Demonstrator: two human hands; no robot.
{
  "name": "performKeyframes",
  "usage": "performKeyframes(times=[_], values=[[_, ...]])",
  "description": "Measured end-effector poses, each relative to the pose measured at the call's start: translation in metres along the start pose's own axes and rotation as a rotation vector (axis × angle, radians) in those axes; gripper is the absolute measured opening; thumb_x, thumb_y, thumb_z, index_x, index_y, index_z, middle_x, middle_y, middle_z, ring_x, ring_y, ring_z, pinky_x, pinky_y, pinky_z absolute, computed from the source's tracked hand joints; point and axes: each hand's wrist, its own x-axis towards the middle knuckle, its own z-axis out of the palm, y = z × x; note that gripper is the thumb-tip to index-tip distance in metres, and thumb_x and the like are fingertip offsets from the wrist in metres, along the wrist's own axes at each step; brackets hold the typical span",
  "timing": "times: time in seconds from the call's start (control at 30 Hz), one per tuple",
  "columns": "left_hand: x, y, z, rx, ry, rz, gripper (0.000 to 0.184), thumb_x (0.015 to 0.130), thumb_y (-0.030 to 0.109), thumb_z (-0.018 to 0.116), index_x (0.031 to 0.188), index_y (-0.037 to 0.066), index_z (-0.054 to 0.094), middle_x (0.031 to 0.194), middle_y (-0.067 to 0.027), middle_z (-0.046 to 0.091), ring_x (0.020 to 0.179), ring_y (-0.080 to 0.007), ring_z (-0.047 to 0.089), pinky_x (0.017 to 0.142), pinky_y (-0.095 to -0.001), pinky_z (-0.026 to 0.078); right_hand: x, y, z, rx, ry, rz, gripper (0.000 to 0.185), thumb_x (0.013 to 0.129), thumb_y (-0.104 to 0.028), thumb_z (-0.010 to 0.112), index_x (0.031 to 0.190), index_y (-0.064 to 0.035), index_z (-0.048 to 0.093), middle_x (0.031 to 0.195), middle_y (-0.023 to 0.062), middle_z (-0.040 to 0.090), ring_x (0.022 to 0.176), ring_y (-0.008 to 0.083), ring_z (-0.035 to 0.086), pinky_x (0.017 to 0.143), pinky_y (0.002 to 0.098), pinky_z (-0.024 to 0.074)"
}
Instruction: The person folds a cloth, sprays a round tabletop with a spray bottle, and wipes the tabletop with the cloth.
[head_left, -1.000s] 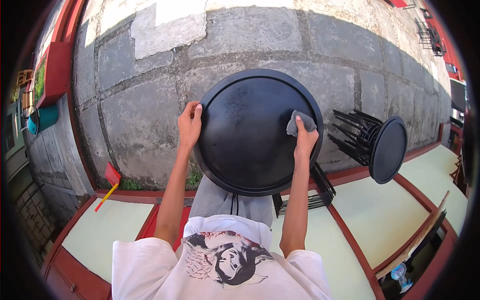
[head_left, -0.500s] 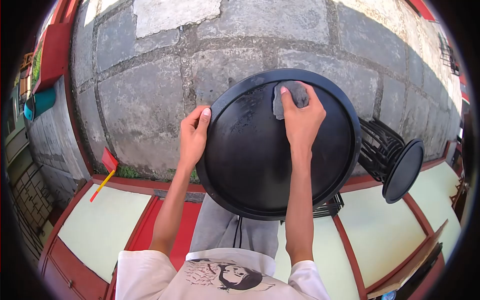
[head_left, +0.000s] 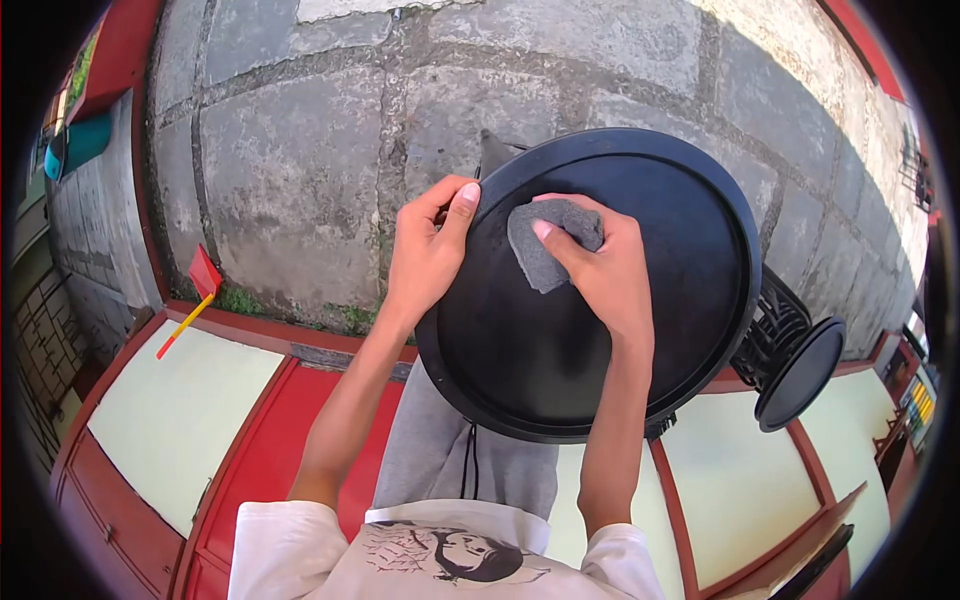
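A black round top with a raised rim, the landmark for all positions given here, lies in front of the person. The left hand grasps the rim at its left side, the thumb laid along the edge; the undersides of the fingers are hidden. The right hand grasps a folded grey cloth, pinched beneath the thumb and touching the face of the round top, inside the rim, toward its far left portion. Wiping appears to be in progress: the visible face looks evenly dark, with faint sheen and no plain residue, but the area beneath the cloth is concealed, and how much has been wiped or is left cannot be told. To the right of the round top stands a smaller black disc with dark legs; well to its left is a red scoop-like object; beyond it extends grey paving.
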Motion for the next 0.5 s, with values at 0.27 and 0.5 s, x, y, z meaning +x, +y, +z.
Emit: performKeyframes(times=[0.27, 0.5], values=[[0.0, -0.005, -0.001, 0.062, 0.031, 0.034, 0.034, 0.109, 0.031, 0.06, 0.104, -0.001, 0.069, 0.07, 0.0023, 0.05, 0.067, -0.0059, 0.041, 0.061, -0.0287, 0.037, 0.019, 0.006, 0.013, -0.312, 0.526, -0.266, 0.02, 0.083, -0.005, 0.082, 0.098, 0.0049, 0.073, 0.085, 0.0108, 0.07, 0.072, 0.0191, 0.066, 0.071, 0.0336, 0.0523], [0.002, -0.009, -0.003, -0.071, -0.057, -0.024, 0.031, 0.111, 0.027, 0.055, 0.102, 0.001, 0.068, 0.071, 0.0061, 0.044, 0.069, -0.0048, 0.037, 0.061, -0.0277, 0.032, -0.005, 0.013, 0.051, -0.217, 0.347, -0.209, 0.015, 0.083, -0.002, 0.079, 0.092, 0.0073, 0.073, 0.078, 0.0137, 0.066, 0.064, 0.0222, 0.063, 0.062, 0.0357, 0.0479]])
